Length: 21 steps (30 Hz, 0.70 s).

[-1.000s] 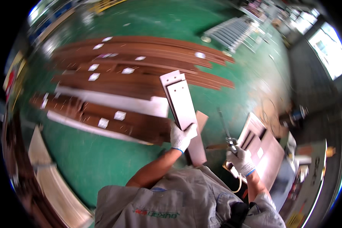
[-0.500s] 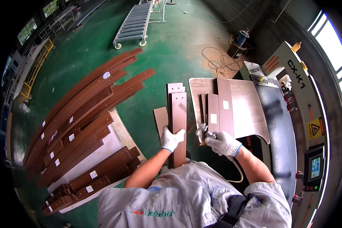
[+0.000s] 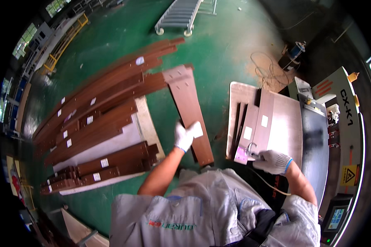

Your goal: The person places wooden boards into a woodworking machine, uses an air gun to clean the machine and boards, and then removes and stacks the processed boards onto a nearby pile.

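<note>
My left hand (image 3: 184, 136), in a white knit glove, grips a small stack of long brown boards (image 3: 188, 101) by its side, thumb on top beside a white label. Small holes show at the boards' far end, which slants to the left. In my gloved right hand (image 3: 275, 161) is a metal air gun (image 3: 254, 152) with a hooked nozzle and a thin pale hose (image 3: 272, 185). Its nozzle is over the near end of a brown board (image 3: 249, 121), by a pink-purple label. That board lies with others on a pale worktop (image 3: 288, 119).
Many dark brown boards (image 3: 99, 123) with white labels lie in stacks on the left. On the right stands a machine (image 3: 343, 99) with a dark bed and a small screen (image 3: 337, 218). A roller conveyor (image 3: 179, 14) and a coiled hose (image 3: 268, 70) are farther off.
The view has turned left. The held boards' far end has swung left, towards the stacks. My right hand still holds the air gun, now by the near end of the worktop boards.
</note>
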### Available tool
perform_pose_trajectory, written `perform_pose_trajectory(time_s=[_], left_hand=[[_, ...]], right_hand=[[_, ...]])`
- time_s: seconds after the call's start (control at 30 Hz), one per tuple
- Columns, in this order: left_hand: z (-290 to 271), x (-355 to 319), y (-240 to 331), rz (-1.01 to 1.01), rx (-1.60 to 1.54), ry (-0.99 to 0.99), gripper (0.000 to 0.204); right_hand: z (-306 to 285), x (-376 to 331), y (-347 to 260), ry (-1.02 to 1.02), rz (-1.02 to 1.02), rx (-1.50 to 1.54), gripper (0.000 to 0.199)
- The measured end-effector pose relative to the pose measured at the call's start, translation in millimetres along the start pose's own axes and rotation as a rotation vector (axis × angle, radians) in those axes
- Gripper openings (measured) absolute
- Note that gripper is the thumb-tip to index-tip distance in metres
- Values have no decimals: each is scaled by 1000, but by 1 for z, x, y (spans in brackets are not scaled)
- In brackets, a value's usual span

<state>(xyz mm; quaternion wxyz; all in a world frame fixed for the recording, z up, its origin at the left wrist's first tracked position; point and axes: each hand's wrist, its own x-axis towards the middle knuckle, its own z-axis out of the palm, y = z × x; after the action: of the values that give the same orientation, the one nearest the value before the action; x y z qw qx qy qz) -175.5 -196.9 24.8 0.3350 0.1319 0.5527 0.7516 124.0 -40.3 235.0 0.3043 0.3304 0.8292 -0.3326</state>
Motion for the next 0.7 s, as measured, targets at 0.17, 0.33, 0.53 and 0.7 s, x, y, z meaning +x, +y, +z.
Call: perform_pose_trajectory(time_s=[0.17, 0.33, 0.53, 0.7], left_hand=[[-51, 40, 1, 127, -153, 130, 37], [-98, 58, 28, 149, -398, 204, 39], [-136, 6, 58, 259, -655, 226, 45], [-126, -36, 65, 169, -975, 197, 40]], right_hand=[[5, -38, 41, -80, 194, -188, 41], [7, -23, 10, -5, 101, -11, 32], [49, 71, -22, 130, -173, 975, 18], [84, 153, -99, -53, -138, 1204, 60]])
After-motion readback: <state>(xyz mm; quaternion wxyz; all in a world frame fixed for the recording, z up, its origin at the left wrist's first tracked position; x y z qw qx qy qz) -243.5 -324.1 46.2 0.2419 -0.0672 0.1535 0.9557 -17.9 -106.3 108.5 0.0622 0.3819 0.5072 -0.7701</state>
